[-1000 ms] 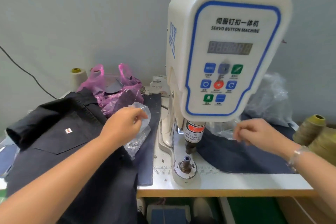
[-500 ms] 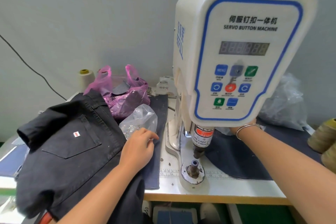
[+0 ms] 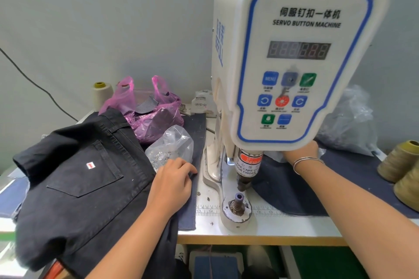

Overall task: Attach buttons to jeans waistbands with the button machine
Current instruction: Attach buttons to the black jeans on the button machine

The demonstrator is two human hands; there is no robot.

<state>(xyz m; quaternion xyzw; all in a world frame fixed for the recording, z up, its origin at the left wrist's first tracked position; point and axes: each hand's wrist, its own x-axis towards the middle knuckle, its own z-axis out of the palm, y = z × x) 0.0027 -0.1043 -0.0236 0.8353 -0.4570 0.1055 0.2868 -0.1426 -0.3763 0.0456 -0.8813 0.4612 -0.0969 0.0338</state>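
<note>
While black jeans [image 3: 74,179] lie in a heap at the left end of the table [image 3: 272,226], back pocket up, a cream thread cone [image 3: 102,95] and a pink plastic bag [image 3: 149,115] sit behind them near the wall. Just right of the jeans is a clear bag [image 3: 174,145] of small metal buttons. The left hand [image 3: 172,186] rests palm-down on the dark cloth at the jeans' edge, fingers loosely together, fingertips at the clear bag's base. Right of it stands the white button machine [image 3: 294,56], its lower die [image 3: 237,205] bare. The right hand [image 3: 299,153] reaches behind the machine head; its fingers are hidden, so their state cannot be told. Olive thread cones [image 3: 399,161] stand at far right.
</note>
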